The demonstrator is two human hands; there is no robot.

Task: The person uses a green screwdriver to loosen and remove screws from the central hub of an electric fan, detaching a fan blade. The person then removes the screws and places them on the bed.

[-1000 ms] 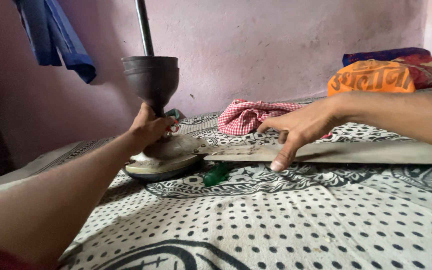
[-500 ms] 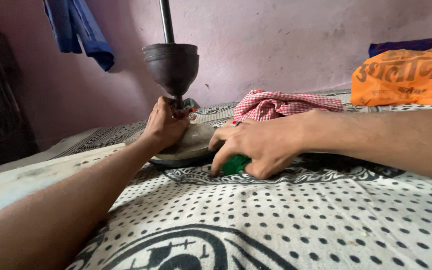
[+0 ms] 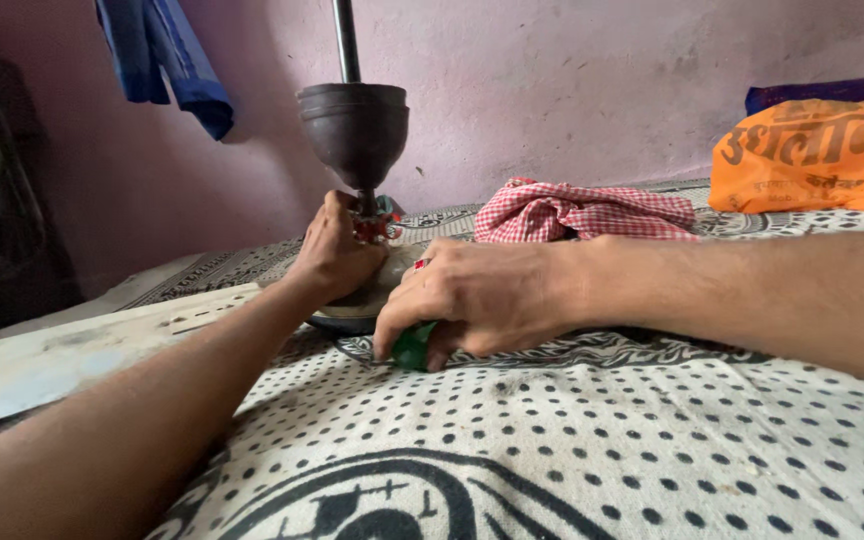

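A dusty ceiling fan motor point(image 3: 352, 308) rests on a spotted bedsheet point(image 3: 592, 440), its dark cup-shaped canopy point(image 3: 354, 125) and rod standing upright. My left hand point(image 3: 337, 250) grips the shaft just under the canopy, by red wires. My right hand point(image 3: 472, 300) is closed over a small green-handled tool point(image 3: 412, 347) lying on the sheet beside the motor. A pale fan blade point(image 3: 62, 350) stretches out to the left under my left forearm.
A red checked cloth point(image 3: 582, 212) lies behind my right arm. An orange bag point(image 3: 812, 160) sits at the back right against the pink wall. Blue clothing point(image 3: 167, 60) hangs at the top left.
My right hand left the fan blade, came down on the green-handled tool and closed on it, sliding it slightly left. The left hand kept its grip on the shaft.
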